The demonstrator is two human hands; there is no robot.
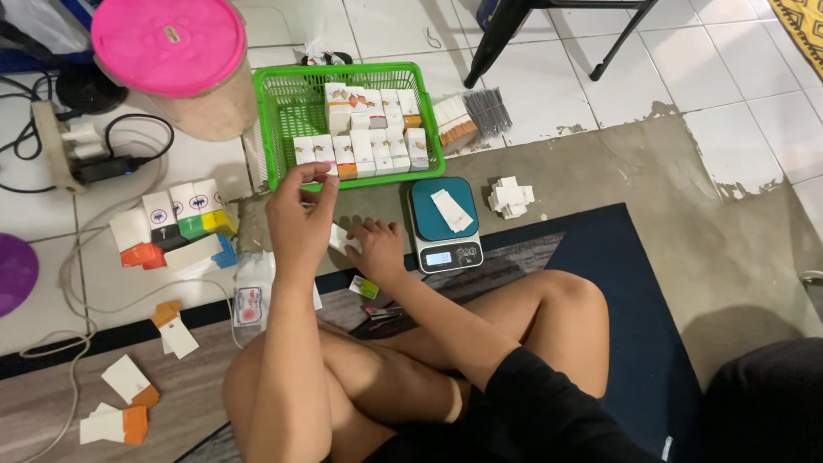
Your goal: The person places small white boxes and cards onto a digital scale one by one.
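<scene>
Knees point(480, 343) sit nearest. Left hand point(300, 214) pinches something too small to tell; right hand point(375, 250) presses a white box point(340, 239) on the floor, fingers curled. Beyond them, green basket point(283, 129) holds white-and-orange boxes point(369, 129).

My left hand point(300, 219) is raised, fingers pinched together; my right hand point(375, 249) rests low, knuckles up, arms crossing.
</scene>
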